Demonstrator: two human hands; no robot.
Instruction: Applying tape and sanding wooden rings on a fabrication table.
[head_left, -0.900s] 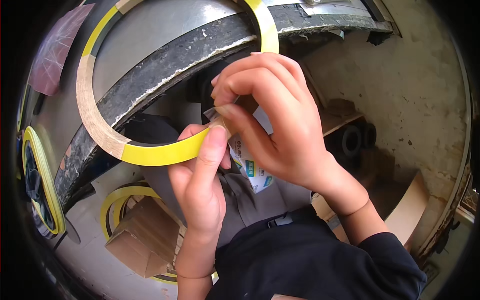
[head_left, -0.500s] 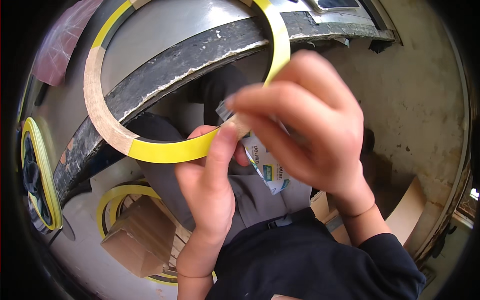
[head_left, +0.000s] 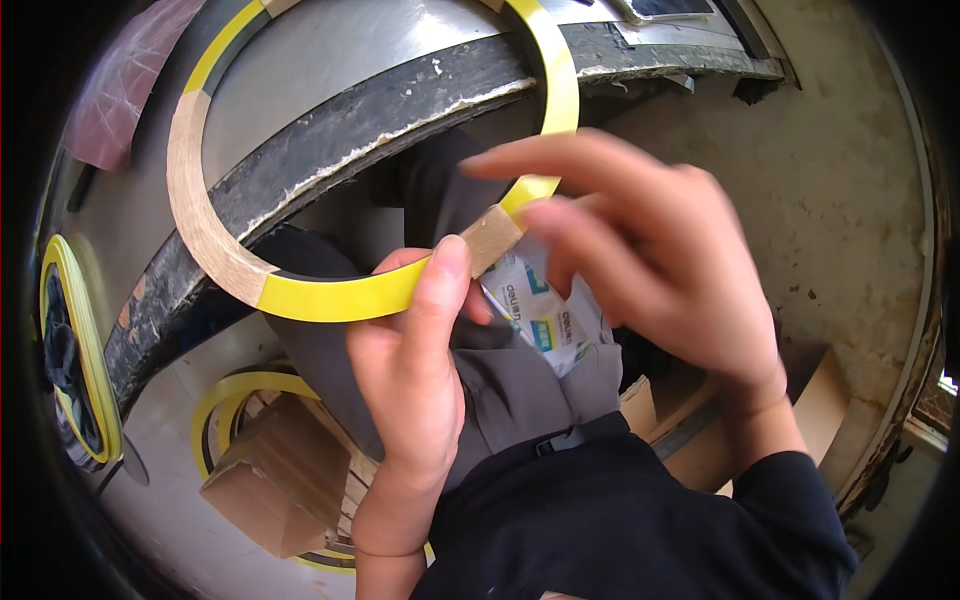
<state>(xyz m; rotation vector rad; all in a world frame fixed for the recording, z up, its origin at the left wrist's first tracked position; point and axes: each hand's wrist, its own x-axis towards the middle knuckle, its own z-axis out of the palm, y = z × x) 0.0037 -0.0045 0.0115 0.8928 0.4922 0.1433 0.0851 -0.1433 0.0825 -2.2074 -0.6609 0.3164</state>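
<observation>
A large flat hoop (head_left: 345, 305) with yellow and tan, wood-like sections hangs tilted above my lap. Along its near side, my left hand (head_left: 415, 345) grips it, thumb on top and fingers underneath. Just right of the thumb is a short tan section (head_left: 492, 240) with a visible edge against the yellow. My right hand (head_left: 655, 245) hovers beside that section, index finger stretched out and thumb apart, blurred a little. Whether its thumb touches the hoop I cannot tell. Below the hoop, a white printed plastic wrapper (head_left: 540, 310) rests on my lap, partly behind the hands.
A worn dark table edge (head_left: 370, 110) runs under the hoop, with a metal top behind it. At left hangs a stack of yellow hoops (head_left: 95, 350) with dark cloth. Lower left, a cardboard box (head_left: 285, 470) stands among more hoops. A pinkish plastic-wrapped bundle (head_left: 125, 95) lies far left.
My right hand has moved down and to the right, its fingers spreading from a pinch. A small clear piece near its fingertips no longer shows. The left hand and hoop barely shifted.
</observation>
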